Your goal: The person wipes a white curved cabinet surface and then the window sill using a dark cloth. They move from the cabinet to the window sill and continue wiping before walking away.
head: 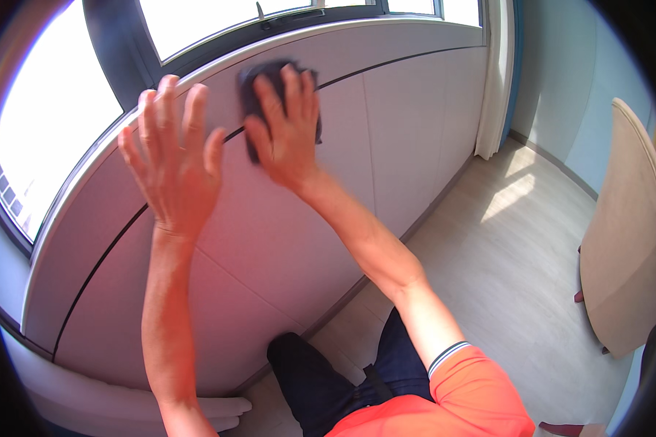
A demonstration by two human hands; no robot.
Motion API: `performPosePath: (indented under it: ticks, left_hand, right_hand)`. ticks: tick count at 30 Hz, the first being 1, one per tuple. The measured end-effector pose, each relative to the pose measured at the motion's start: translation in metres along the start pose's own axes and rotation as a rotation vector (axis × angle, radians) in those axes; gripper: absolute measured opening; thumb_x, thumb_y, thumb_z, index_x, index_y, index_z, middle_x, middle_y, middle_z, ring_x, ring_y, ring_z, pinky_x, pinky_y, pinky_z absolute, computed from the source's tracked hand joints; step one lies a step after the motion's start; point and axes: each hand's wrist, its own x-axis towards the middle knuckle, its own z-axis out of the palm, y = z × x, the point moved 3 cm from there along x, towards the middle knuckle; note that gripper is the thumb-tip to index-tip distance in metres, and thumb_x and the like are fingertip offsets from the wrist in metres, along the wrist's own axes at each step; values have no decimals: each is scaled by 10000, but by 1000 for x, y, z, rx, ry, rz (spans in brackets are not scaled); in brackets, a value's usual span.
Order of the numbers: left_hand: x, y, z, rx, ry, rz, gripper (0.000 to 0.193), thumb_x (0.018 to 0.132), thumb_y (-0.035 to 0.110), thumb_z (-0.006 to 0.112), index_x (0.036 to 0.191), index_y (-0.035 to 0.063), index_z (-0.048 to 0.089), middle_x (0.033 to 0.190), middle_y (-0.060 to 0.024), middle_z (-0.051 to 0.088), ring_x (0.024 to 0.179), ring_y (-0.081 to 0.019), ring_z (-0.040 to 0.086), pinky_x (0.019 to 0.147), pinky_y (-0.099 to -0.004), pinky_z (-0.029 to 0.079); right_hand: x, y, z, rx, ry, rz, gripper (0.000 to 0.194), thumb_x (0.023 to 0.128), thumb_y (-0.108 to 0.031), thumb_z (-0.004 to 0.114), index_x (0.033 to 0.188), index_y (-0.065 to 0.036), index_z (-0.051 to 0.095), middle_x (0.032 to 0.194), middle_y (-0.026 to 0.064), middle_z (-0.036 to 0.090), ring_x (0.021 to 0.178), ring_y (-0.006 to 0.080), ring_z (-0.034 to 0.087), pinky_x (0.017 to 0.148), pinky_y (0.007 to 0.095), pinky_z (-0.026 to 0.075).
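Observation:
A dark cloth [251,93] lies flat against the upper part of a light wall panel [306,202], just below the window. My right hand [290,125] presses on it with the fingers spread, and the cloth shows around the fingertips and the palm's edges; both are slightly blurred. To the left, my left hand [177,158] is raised with its fingers apart and holds nothing. Its fingertips overlap the white sill edge in the picture; whether they touch it cannot be told. A thin black groove [355,72] runs across the panel behind both hands.
Above the panel is a dark-framed window [142,54] with a handle [292,21]. Off-white and blue curtains [495,82] hang at the panel's right end. A curved beige board [623,240] stands at the far right over the pale floor [503,262]. Another pale curtain [109,404] is at lower left.

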Motion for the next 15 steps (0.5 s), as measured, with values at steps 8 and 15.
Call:
performPosePath:
  ticks: [8, 15]
  left_hand:
    - [11, -33, 9, 224, 31, -96, 448, 1101, 462, 587, 1487, 241, 636, 1369, -74, 624, 1342, -280, 546, 1193, -572, 327]
    - [6, -35, 8, 159, 46, -95, 423, 1082, 371, 635, 1483, 236, 638, 1388, -73, 630, 1347, -297, 556, 1189, -560, 337]
  right_hand:
    - [0, 42, -24, -35, 96, 141, 618, 1052, -401, 614, 1584, -102, 520, 1680, 287, 323, 1529, 575, 277, 1200, 707, 236]
    - [33, -30, 19, 26, 79, -36, 623, 997, -446, 656, 1548, -167, 576, 1661, 273, 369, 1539, 572, 279, 1196, 719, 246]
